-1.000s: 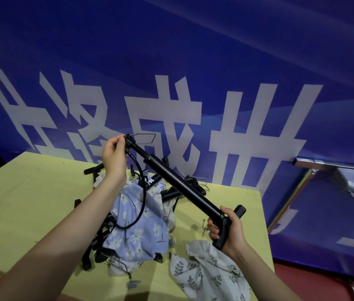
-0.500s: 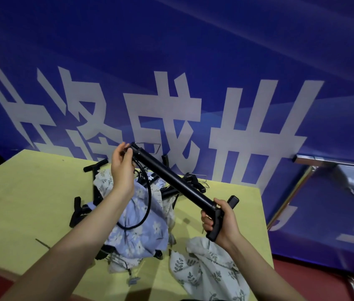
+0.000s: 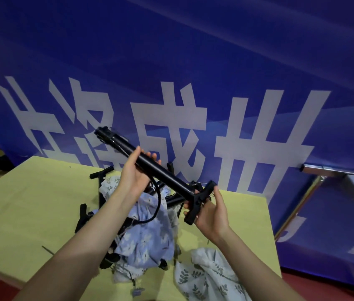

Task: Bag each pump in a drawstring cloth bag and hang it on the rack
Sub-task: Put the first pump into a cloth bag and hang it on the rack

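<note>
A long black pump [image 3: 165, 172] is held slanted above the yellow table [image 3: 30, 203], its base end up to the left and its T-handle down to the right. My left hand [image 3: 134, 174] grips the pump's barrel near its middle. My right hand [image 3: 208, 211] holds the T-handle. The pump's black hose [image 3: 157, 205] loops down below the barrel. A blue floral cloth bag [image 3: 148, 233] lies on the table under my left arm. A white leaf-print cloth bag [image 3: 206, 276] lies at the table's near right.
More black pumps [image 3: 98, 192] lie tangled with the cloths in the table's middle. A blue banner [image 3: 193, 72] with white characters stands right behind the table. A metal frame [image 3: 323, 172] juts out at right. The table's right edge drops to a red floor.
My left hand slid from the pump's base end down to the middle of the barrel. The pump rose and its base end swung up to the left. My right hand stays on the handle.
</note>
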`<action>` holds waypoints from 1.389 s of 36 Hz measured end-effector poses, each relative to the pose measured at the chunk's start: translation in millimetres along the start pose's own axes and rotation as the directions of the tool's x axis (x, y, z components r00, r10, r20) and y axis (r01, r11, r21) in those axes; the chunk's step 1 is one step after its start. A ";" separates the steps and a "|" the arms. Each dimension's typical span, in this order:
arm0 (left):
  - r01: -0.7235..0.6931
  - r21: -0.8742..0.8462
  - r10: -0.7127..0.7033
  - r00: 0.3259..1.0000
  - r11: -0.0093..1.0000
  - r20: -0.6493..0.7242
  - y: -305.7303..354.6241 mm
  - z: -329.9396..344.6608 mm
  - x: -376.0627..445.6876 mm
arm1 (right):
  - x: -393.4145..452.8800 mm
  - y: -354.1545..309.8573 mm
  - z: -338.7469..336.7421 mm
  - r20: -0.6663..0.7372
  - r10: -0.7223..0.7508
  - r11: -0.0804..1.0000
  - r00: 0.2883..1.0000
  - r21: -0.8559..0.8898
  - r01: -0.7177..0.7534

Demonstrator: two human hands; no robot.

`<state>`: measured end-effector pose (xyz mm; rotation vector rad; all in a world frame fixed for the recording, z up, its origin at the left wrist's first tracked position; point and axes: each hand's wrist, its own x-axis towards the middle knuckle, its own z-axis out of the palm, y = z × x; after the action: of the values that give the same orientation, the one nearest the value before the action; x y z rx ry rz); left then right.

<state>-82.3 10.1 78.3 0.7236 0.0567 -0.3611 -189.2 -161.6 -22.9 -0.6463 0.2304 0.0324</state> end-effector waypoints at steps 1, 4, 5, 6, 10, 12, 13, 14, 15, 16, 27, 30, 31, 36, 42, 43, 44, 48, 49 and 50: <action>-0.025 0.012 0.025 1.000 1.000 0.004 5.1 4.6 0.6 | 1.5 5.5 -2.0 -0.025 -0.033 0.998 0.999 -0.046 0.032; -0.104 0.034 0.103 0.994 0.994 0.021 18.5 18.4 3.2 | 6.6 22.0 -0.2 -0.110 -0.104 0.940 0.988 -0.337 0.061; -0.124 0.024 0.123 0.992 0.992 0.033 21.9 22.1 4.0 | 8.3 27.6 3.2 -0.120 -0.114 0.902 0.986 -0.429 0.052; -0.140 0.013 0.140 0.989 0.990 0.044 24.2 25.8 5.2 | 10.5 32.9 7.3 -0.123 -0.118 0.861 0.985 -0.508 0.040; -0.193 -0.009 0.194 0.979 0.981 0.059 32.2 40.2 6.2 | 16.0 39.3 32.6 -0.015 -0.084 0.694 0.996 -0.718 0.048; -0.205 -0.031 0.207 0.976 0.978 0.069 36.6 45.9 6.7 | 19.8 36.6 50.0 0.063 -0.065 0.645 0.996 -0.759 0.090; -0.207 -0.040 0.210 0.975 0.977 0.076 38.2 48.2 7.5 | 22.9 35.4 57.3 0.084 -0.056 0.635 0.995 -0.766 0.100; -0.209 -0.043 0.212 0.974 0.977 0.084 39.5 50.1 8.8 | 25.6 34.5 64.3 0.103 -0.048 0.631 0.993 -0.767 0.110; -0.213 -0.040 0.216 0.972 0.976 0.088 40.7 51.4 10.5 | 28.8 34.3 71.2 0.113 -0.045 0.621 0.993 -0.775 0.117; -0.219 -0.032 0.221 0.971 0.975 0.089 41.6 52.8 12.3 | 30.9 34.4 78.1 0.117 -0.048 0.618 0.992 -0.777 0.122; -0.473 0.232 0.486 0.874 0.850 0.002 63.6 46.7 29.5 | 30.4 18.3 98.1 0.186 0.036 0.999 0.982 -0.024 -0.032; -0.473 0.264 0.491 0.871 0.841 -0.005 64.4 38.2 29.5 | 30.1 1.4 97.5 0.241 -0.007 0.994 0.971 0.106 -0.019; -0.464 0.263 0.483 0.875 0.846 -0.011 63.5 34.5 28.9 | 30.0 -4.7 95.6 0.244 -0.022 0.995 0.970 0.098 -0.002; -0.383 0.255 0.411 0.909 0.888 -0.065 53.3 16.8 24.5 | 27.4 -35.2 76.9 0.179 -0.042 0.946 0.983 -0.309 0.097; -0.305 0.297 0.345 0.934 0.905 -0.094 31.8 4.0 21.3 | 10.2 -57.8 55.8 0.110 -0.056 0.550 0.992 -0.826 0.122; -0.294 0.296 0.333 0.938 0.909 -0.093 27.9 2.7 21.3 | 6.4 -58.8 52.5 0.104 -0.070 0.504 0.992 -0.855 0.125; -0.282 0.290 0.321 0.942 0.915 -0.096 24.1 2.0 21.1 | 3.1 -59.1 49.2 0.095 -0.087 0.481 0.992 -0.868 0.125; -0.215 0.204 0.247 0.958 0.955 -0.148 11.4 6.3 21.4 | -7.3 -54.4 33.0 0.006 -0.138 0.491 0.990 -0.868 0.074; -0.190 0.157 0.215 0.963 0.969 -0.164 9.2 9.4 21.4 | -9.2 -52.5 28.4 -0.025 -0.145 0.500 0.989 -0.864 0.052; -0.173 0.111 0.191 0.966 0.979 -0.176 7.4 12.4 21.8 | -11.3 -50.5 23.5 -0.048 -0.150 0.506 0.988 -0.862 0.035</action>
<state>-60.3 0.4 88.5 0.8489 0.1493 -0.1201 -190.3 -187.4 27.7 -1.6940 0.2906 0.0021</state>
